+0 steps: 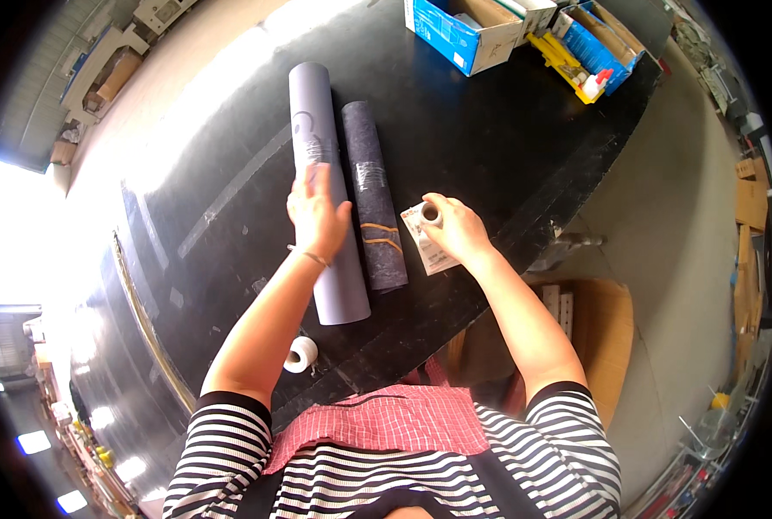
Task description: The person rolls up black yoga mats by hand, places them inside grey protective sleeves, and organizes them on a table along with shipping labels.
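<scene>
A lavender rolled mat (pixel 347 290) lies lengthwise on the black table, with a clear wrinkled band around it. My left hand (pixel 319 212) rests on this roll, fingers stretched out along it. Just to its right lies a thinner dark marbled roll (pixel 377 203), bound by a similar clear band and two orange rubber bands. My right hand (pixel 460 229) is closed around a small roll with a hollow core (pixel 430 211), right of the dark roll. Beneath that hand lies a flat printed card or packet (pixel 435 257). Its far side is partly covered by the fingers.
A white roll (pixel 300 355) sits near the table's front edge. Blue cardboard boxes (pixel 455 39) stand at the far right, beside a yellow tray (pixel 567 65) holding small bottles. The black table (pixel 490 130) ends along a slanting right edge. A cardboard box (pixel 606 333) is below it.
</scene>
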The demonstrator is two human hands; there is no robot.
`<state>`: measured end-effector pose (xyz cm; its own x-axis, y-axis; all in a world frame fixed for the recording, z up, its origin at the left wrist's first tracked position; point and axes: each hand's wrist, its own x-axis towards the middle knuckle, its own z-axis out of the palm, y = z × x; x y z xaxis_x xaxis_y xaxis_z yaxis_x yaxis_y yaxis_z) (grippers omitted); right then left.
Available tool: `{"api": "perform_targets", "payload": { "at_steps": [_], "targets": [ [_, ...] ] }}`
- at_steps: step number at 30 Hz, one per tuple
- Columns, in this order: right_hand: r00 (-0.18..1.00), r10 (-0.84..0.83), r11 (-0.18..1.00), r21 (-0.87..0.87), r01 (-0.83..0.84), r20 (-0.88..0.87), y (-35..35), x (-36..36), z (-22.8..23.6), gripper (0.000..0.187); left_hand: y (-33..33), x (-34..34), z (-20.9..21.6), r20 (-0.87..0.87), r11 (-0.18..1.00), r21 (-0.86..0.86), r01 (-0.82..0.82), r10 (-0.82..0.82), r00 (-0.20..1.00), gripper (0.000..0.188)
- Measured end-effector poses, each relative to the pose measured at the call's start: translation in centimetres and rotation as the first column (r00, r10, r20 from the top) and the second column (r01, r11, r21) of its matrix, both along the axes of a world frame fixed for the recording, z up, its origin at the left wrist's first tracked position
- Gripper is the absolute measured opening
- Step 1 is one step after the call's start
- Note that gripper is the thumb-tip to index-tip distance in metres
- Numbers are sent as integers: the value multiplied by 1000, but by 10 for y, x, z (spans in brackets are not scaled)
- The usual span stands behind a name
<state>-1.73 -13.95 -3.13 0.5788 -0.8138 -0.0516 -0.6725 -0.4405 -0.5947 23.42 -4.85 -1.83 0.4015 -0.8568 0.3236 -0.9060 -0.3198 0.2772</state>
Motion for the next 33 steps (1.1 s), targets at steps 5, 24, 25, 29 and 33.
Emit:
{"api": "perform_targets", "payload": {
  "at_steps": [5,24,25,29,33],
  "targets": [
    [1000,15,1000,17,-16,24,-4,10,3,45,23,-71,1,-159,773,237,588,-567,808,33],
    [984,-140,990,-14,143,114,-42,-24,-12,49,-55,-86,-27,-132,793,175,583,-568,813,41],
    [984,-137,991,1,137,119,-42,-24,-13,51,-64,-88,-27,-253,819,197,538,-488,835,41],
    [984,-129,990,-46,135,120,-43,-27,-25,57,-80,-94,-23,-240,749,435,499,-438,866,57],
    [984,-136,986,-84,147,118,-43,-26,-34,64,-66,-103,-33,-185,763,437,477,-443,877,74]
  ]
}}
